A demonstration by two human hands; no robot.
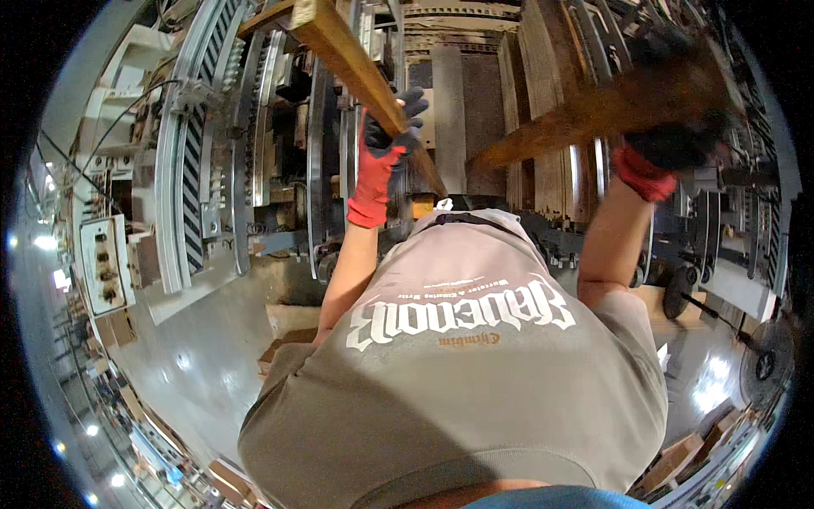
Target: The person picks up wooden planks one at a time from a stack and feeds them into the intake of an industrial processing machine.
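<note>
My left hand (388, 146), in a red and black work glove, is around a long brown wooden bar (352, 75). Its fingers show past the bar's right side. This bar slants from the upper left down toward my waist. At the upper right, my right hand (674, 146) wears a matching glove and grips a second, darker wooden bar (560, 129). That bar points inward, its narrow-looking end above the middle of the machine. Motion blur and dark shadow hide most of the right fingers.
Machinery with metal rails (318, 127) and slats surrounds both hands. A flat grey strip (448, 110) runs through its middle. On the left stand a striped guard rail (193, 161) and a white control box (103, 263). A dark wheel (678, 293) is at the right.
</note>
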